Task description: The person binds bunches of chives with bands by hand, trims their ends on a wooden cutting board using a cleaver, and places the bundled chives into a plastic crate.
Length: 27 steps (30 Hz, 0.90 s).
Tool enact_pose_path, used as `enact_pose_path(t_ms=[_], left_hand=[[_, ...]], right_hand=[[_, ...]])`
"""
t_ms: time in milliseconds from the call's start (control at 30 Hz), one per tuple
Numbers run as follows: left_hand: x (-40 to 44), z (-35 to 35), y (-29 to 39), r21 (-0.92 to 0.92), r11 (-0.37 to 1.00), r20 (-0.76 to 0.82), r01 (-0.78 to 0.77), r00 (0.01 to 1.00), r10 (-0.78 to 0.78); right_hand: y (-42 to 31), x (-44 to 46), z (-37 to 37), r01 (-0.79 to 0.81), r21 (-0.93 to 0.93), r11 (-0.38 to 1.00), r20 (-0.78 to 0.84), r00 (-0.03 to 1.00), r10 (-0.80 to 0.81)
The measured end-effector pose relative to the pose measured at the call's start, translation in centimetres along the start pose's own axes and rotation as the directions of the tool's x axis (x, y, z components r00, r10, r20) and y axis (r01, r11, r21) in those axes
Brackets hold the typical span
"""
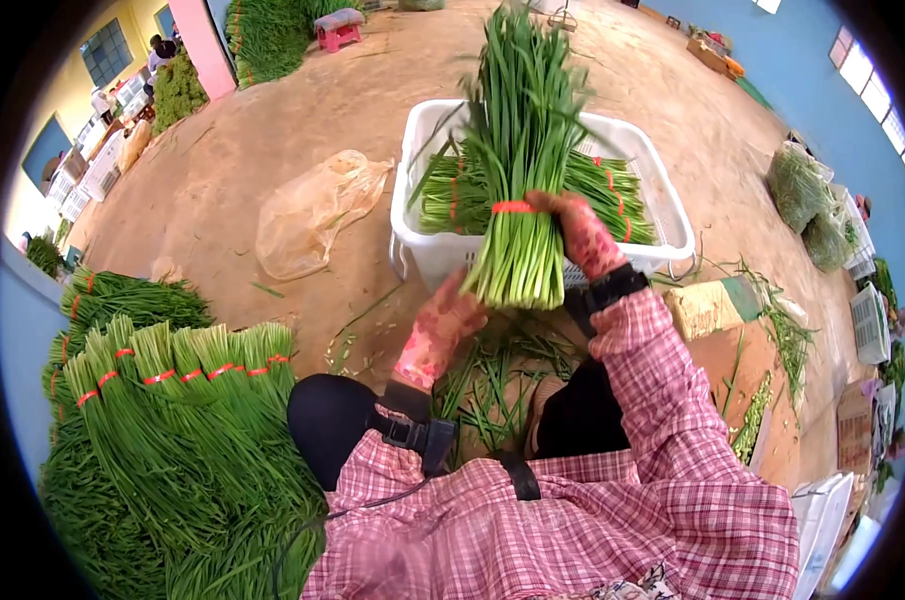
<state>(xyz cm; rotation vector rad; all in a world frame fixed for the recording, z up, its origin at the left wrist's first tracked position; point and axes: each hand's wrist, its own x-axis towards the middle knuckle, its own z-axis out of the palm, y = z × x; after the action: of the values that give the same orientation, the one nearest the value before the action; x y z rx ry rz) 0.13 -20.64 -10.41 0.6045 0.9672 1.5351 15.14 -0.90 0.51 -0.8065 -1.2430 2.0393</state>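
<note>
A bundle of long green stalks, bound by a red band, stands nearly upright over the near side of a white plastic basket. My right hand, in a patterned glove, is closed around the bundle at the band. At the bundle's lower left is my left hand, gloved too, its fingers near the pale cut ends and partly blurred; whether they grip is unclear. Inside the basket lie more banded bundles. To my left, several banded bundles are piled with their cut ends away from me.
A crumpled plastic bag lies on the floor left of the basket. Loose leaves litter the floor between my legs. A board with a yellowish block is at the right. A person is far back left.
</note>
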Motion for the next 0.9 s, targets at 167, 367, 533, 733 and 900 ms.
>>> enact_pose_path(t_ms=[167, 367, 533, 733, 900], left_hand=[[0.7, -1.4, -0.5, -0.259, 0.965, 0.002, -0.042, 0.999, 0.044], [1.4, -1.5, 1.7, -0.173, 0.985, -0.188, 0.001, 0.982, -0.034], [2.4, -3.3, 2.0, -0.401, 0.916, -0.091, 0.015, 0.994, -0.056], [5.9, -3.1, 1.0, -0.453, 0.889, 0.130, -0.070, 0.981, 0.143], [6.9, 1.6, 4.4, -0.409, 0.893, 0.002, -0.189, 0.978, 0.208]], right_hand=[[-0.7, 6.8, -0.2, -0.142, 0.070, 0.987, 0.007, 0.990, 0.142], [2.1, 11.7, -2.3, -0.212, 0.055, 0.976, -0.017, 0.977, 0.213], [1.8, 11.4, -4.4, -0.300, 0.075, 0.951, 0.059, 0.953, 0.296], [-4.4, 5.0, -1.0, -0.136, -0.363, 0.922, 0.230, 0.946, 0.230], [-3.6, 0.7, 2.9, 0.158, -0.673, 0.722, 0.370, 0.918, 0.144]])
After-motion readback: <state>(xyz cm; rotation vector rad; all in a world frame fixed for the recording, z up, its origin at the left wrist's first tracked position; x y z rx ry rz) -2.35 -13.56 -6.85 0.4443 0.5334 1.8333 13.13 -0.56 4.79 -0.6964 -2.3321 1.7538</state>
